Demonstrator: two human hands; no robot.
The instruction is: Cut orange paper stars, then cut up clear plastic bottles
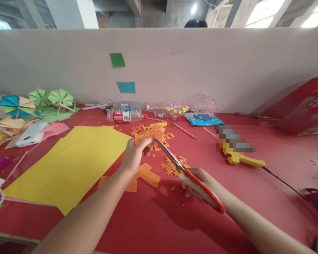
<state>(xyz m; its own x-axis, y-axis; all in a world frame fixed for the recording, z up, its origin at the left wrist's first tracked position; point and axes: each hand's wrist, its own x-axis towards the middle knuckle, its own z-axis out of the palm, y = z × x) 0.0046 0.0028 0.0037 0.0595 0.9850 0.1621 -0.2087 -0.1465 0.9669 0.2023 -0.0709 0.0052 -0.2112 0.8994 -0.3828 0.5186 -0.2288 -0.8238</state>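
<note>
My left hand (134,153) pinches a piece of orange paper (148,133) between thumb and fingers, above the middle of the red table. Red-handled scissors (172,155) are in my right hand (197,185), its fingers wrapped round the grips. The blade tips point up and left and meet the right edge of the held paper. Below the scissors lies a pile of small orange paper stars (171,165). Larger orange paper offcuts (145,174) lie beneath my left hand, and more orange scraps (168,135) are just behind the held piece.
Yellow paper sheets (76,158) cover the left of the red table (153,225). Plastic bottles (125,116), star-covered clear balls (203,104) and a blue packet (202,119) stand along the back partition (159,67). A yellow glue gun (243,159) with a black cord lies right. Folded paper umbrellas (60,97) sit back left.
</note>
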